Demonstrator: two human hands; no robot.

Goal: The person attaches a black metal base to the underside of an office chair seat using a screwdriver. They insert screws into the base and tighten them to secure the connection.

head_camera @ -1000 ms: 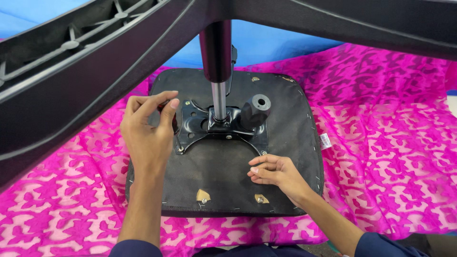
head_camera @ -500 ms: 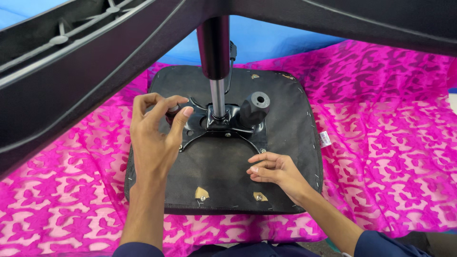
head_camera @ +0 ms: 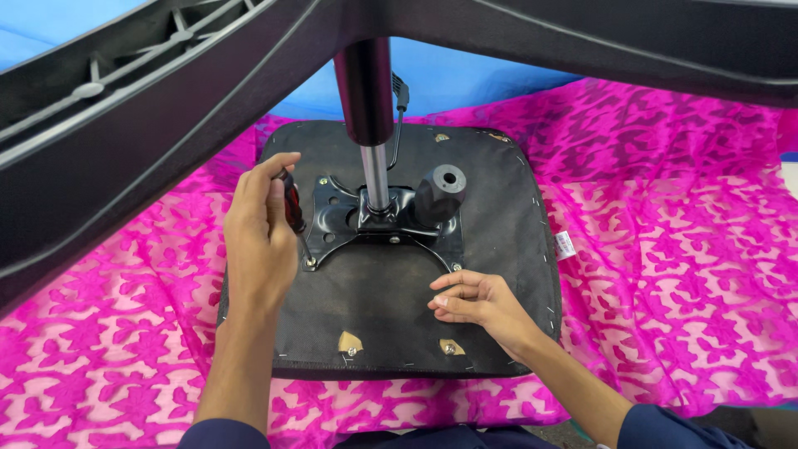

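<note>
An upturned black chair seat point(head_camera: 499, 216) lies on a pink patterned cloth. A black metal mounting plate point(head_camera: 337, 220) is fixed to its middle, with a gas-lift column point(head_camera: 367, 100) rising from it. My left hand point(head_camera: 259, 241) grips a dark-handled screwdriver point(head_camera: 293, 204), its tip set on a screw point(head_camera: 310, 262) at the plate's near-left corner. My right hand point(head_camera: 478, 301) rests on the seat's underside near the front, fingers loosely curled, holding nothing that I can see.
The chair's black star base arms point(head_camera: 125, 133) stretch across the top of the view, close to the camera. A round black knob point(head_camera: 440, 193) sits right of the column. The pink cloth point(head_camera: 665, 249) spreads all around; blue sheet point(head_camera: 465, 75) behind.
My left hand shifted down and left, and the screwdriver tip now sits on the plate's near-left screw. The right hand stays put.
</note>
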